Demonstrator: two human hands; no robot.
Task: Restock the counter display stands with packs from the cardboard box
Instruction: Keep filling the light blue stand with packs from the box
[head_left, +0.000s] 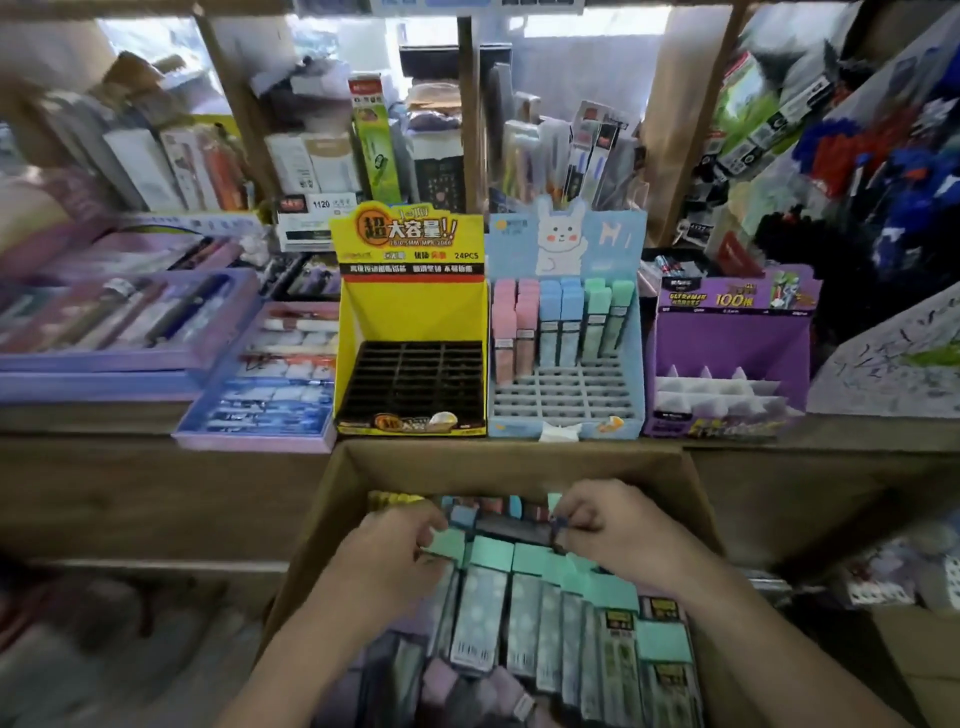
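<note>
Box: open brown cardboard box (511, 457) in front of the counter, its near end cut off.
Packs: slim mint-capped packs (480, 603) in rows inside it.
Left hand (395, 543): fingers curled among the packs; grip blurred, can't tell.
Right hand (610, 525): pinching a dark pack (511, 530) by its end.

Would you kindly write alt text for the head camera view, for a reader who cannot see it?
Left hand and right hand reach into a cardboard box of packs by a counter. On the counter stand an empty yellow stand, a partly filled blue stand and a purple stand.
</note>
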